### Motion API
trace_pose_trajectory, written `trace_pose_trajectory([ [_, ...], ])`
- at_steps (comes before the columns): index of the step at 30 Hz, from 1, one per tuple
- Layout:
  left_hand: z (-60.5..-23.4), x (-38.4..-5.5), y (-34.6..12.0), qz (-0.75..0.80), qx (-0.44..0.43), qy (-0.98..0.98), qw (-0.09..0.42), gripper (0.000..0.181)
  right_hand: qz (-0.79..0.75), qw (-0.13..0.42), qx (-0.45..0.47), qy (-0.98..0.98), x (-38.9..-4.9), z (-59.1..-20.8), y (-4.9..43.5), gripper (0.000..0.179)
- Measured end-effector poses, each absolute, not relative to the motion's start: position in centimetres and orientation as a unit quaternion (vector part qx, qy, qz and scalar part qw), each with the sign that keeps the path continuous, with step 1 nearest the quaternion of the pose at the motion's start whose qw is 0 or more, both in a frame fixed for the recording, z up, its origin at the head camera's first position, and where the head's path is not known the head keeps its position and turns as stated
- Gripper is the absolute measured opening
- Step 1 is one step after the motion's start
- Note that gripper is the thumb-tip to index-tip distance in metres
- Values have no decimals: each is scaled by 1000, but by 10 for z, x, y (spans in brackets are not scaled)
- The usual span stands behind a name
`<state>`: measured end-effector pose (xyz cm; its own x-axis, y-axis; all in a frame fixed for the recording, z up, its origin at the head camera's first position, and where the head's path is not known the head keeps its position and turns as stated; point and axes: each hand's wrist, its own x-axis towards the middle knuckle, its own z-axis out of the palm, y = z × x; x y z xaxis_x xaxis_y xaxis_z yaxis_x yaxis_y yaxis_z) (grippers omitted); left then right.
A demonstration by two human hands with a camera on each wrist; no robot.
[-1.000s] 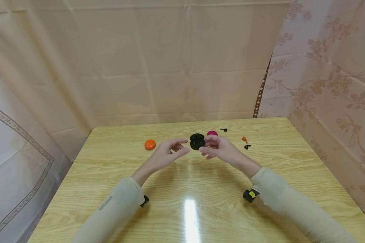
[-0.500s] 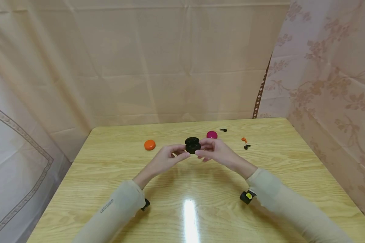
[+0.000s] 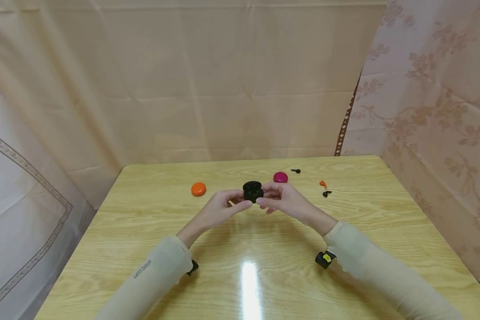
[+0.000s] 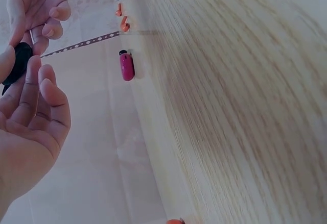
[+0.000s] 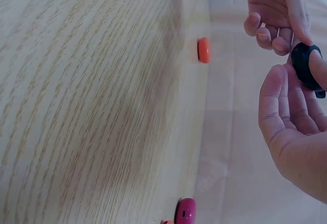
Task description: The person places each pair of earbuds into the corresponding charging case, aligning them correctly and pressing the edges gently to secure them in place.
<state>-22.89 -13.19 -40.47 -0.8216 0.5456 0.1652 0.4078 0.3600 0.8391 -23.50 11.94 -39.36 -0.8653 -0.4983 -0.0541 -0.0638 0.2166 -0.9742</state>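
Observation:
Both hands hold a black earbud charging case (image 3: 253,194) above the table, its lid raised. My left hand (image 3: 221,209) pinches the case's left side between thumb and fingers. On the right side, my right hand (image 3: 286,201) pinches it the same way. In the left wrist view the black case (image 4: 20,63) sits between the two hands' fingertips. The right wrist view shows the case (image 5: 304,66) from the other side, its back partly covered by a thumb. What lies inside it is too dark to tell.
An orange case (image 3: 198,189) rests on the wooden table (image 3: 144,231) at left. Behind the right hand sits a magenta case (image 3: 280,177). Farther right lie a black earbud (image 3: 296,170), an orange earbud (image 3: 323,183) and another black earbud (image 3: 326,194). Curtains hang behind the table.
The left hand has come in from apart and now grips the case too. The case and right hand moved slightly left and nearer, then stayed about still over the last half second.

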Motion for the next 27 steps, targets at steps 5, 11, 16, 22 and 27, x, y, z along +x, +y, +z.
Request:
trace_pose_trajectory([
  [5,-404,-229,-132,485,288,823,72,27,-600,181,-192,756,-235,-393,118,51],
  [11,-403,-228,-132,485,281,825,74,26,-597,180,-199,756,-235,-392,118,48],
  [16,-403,-228,-131,483,283,826,71,23,-595,184,-199,757,-235,-392,119,47],
  [22,-402,-227,-132,484,284,825,70,20,-594,189,-201,756,-235,-390,119,44],
  [27,-401,-227,-133,493,281,820,79,28,-585,189,-197,763,-235,-388,120,46],
])
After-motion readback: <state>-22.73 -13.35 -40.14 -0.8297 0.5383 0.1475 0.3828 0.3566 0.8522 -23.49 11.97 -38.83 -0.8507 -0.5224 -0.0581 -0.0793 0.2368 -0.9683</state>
